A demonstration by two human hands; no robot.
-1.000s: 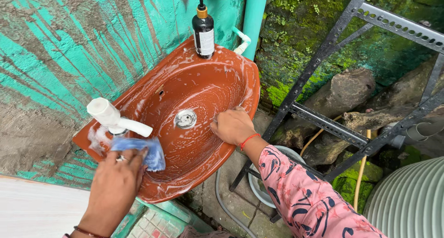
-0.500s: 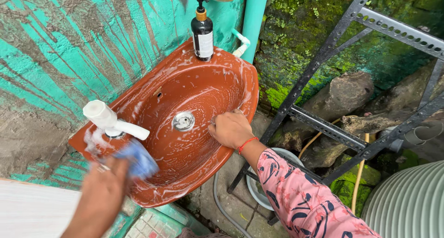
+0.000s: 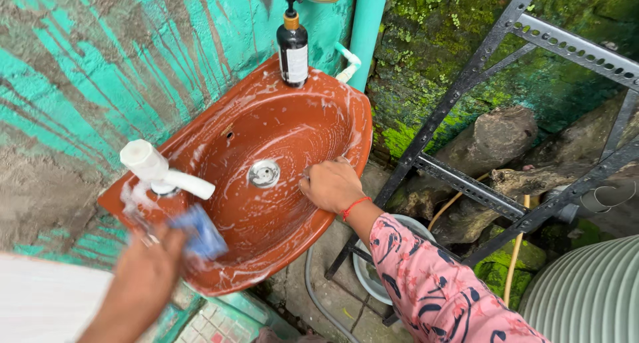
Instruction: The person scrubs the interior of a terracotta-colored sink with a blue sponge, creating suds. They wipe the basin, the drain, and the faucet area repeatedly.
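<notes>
A brown wash basin [image 3: 346, 110], streaked with white foam, hangs on a teal wall. My left hand [image 3: 150, 273] holds a blue sponge [image 3: 203, 231] against the basin's near left rim, just below the white tap [image 3: 166, 176]. The hand and sponge are blurred by motion. My right hand [image 3: 331, 185], with a red thread on the wrist, has its fingers curled over the basin's right rim, close to the metal drain [image 3: 263, 174].
A dark pump bottle [image 3: 292, 46] stands on the basin's back rim beside a teal pipe [image 3: 368, 23]. A black metal frame [image 3: 466, 183] stands to the right before mossy rocks. A ribbed grey tank [image 3: 592, 296] is at lower right. A white bowl [image 3: 363, 270] lies below.
My left hand has slid the sponge from right under the tap along the near rim, toward me and to the right. My right hand has stayed on the right rim.
</notes>
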